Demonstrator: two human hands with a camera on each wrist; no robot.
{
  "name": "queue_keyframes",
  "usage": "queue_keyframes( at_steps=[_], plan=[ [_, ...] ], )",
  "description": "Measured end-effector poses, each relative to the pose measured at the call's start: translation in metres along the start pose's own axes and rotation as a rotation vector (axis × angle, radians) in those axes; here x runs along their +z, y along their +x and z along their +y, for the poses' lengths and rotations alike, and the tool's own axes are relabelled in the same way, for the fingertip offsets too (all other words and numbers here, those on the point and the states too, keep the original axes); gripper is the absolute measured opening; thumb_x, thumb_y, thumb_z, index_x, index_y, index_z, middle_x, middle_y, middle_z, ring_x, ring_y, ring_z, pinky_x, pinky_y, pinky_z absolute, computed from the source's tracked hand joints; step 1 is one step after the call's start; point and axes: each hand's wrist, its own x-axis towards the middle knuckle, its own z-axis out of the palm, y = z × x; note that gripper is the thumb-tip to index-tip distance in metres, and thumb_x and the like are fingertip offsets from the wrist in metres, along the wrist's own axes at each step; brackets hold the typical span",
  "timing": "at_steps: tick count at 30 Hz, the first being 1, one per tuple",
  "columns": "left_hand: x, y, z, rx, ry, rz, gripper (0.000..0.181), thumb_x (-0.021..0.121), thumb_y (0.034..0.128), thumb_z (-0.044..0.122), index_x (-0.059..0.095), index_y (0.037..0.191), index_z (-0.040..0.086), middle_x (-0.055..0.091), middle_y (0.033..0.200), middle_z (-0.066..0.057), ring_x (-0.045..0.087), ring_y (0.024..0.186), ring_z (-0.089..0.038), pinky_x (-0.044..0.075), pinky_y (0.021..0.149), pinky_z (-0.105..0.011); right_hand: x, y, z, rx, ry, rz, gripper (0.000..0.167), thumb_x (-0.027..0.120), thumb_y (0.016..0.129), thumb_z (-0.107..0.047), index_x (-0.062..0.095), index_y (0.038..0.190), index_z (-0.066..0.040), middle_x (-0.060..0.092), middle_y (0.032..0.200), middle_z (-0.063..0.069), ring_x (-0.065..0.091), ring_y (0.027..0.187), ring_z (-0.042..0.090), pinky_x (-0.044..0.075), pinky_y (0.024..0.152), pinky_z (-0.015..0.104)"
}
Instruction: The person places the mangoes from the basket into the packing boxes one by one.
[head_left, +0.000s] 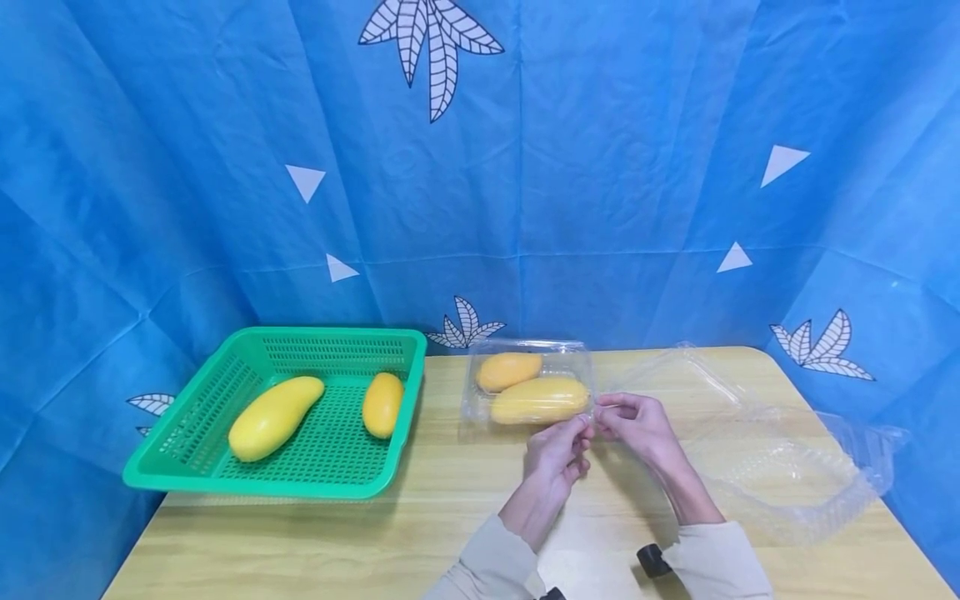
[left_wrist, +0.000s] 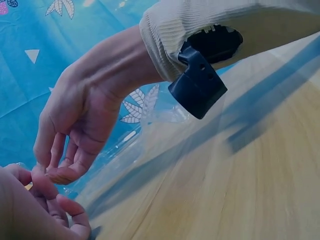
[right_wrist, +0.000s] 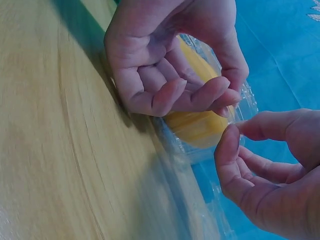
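Note:
A clear plastic clamshell box (head_left: pixel 471 412) lies on the table with its lid down over a smaller orange-yellow mango (head_left: pixel 510 371) and a longer yellow mango (head_left: pixel 542 402). At its front right corner my left hand (head_left: pixel 557 452) pinches the rim between thumb and index finger. Just to the right, my right hand (head_left: pixel 641 425) pinches the edge of the same corner with thumb and fingertips. In the right wrist view, the fingertips of the two hands nearly meet in front of the yellow fruit (right_wrist: pixel 197 127). The fingers hide the exact bit of rim held.
To the left stands a green perforated basket (head_left: pixel 262 485) with a long yellow mango (head_left: pixel 273 419) and a smaller orange one (head_left: pixel 382 406) inside. Another clear plastic container (head_left: pixel 817 508) sits unfolded on the right side of the table. A blue patterned curtain (head_left: pixel 570 167) hangs behind.

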Motion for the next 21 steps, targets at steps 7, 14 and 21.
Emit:
queue_keyframes(
  at_steps=[7,14,21],
  plan=[
    [-0.004,0.0,0.0,0.0,-0.014,-0.088,0.023,0.085,0.0827,0.022,0.077,0.099,0.008,0.075,0.089,-0.004,0.062,0.07,-0.01,0.048,0.059,-0.022,-0.002,0.002,0.001,0.023,0.013,0.009,0.04,0.066,0.098,-0.007,0.057,0.131,0.013,0.073,0.106,0.018,0.069,0.091,0.02,0.06,0.088,0.037],
    [-0.019,0.005,0.004,-0.011,0.02,-0.261,0.018,0.078,0.0902,0.02,0.074,0.1,0.006,0.071,0.085,-0.001,0.055,0.07,-0.01,0.048,0.061,-0.023,-0.004,0.002,0.001,0.017,0.005,0.006,0.04,0.065,0.099,-0.008,0.056,0.133,0.013,0.071,0.111,0.022,0.069,0.094,0.024,0.06,0.088,0.035],
    [-0.036,0.005,0.011,0.033,0.11,-0.345,0.021,0.072,0.0941,0.015,0.072,0.109,0.0,0.073,0.093,-0.005,0.063,0.077,-0.013,0.053,0.065,-0.025,-0.003,0.002,0.001,0.022,0.021,0.006,0.04,0.064,0.099,-0.006,0.056,0.133,0.013,0.069,0.116,0.026,0.069,0.102,0.032,0.059,0.089,0.034]
  ],
)
